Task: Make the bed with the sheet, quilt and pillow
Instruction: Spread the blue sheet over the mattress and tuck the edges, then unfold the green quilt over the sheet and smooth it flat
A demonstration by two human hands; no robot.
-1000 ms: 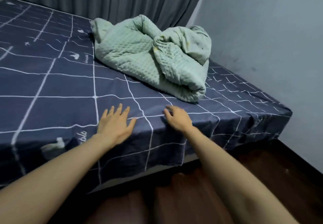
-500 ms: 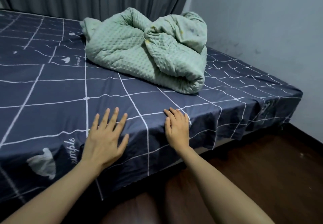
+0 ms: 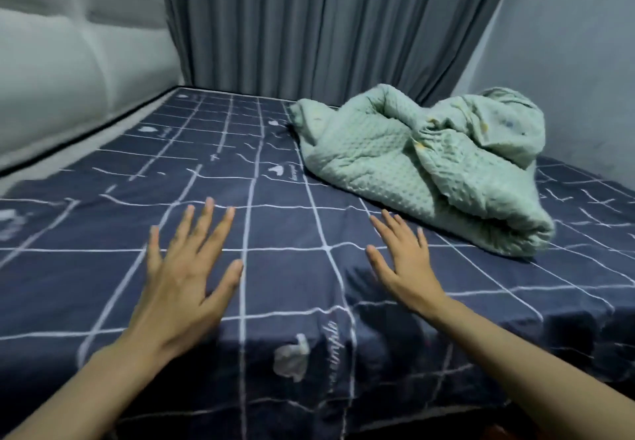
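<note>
The sheet, navy with a white grid, covers the bed and hangs over its near edge. The quilt, pale green and bunched in a heap, lies on the sheet beyond and to the right of the 2 hands, close to the right hand but not touching it. The left hand lies palm down with fingers straight and spread. The right hand lies likewise, flat, fingers extended. Both hands sit apart, gripping nothing. A padded headboard stands at left, a grey curtain behind.

Grey curtain, padded white headboard, pale wall.
</note>
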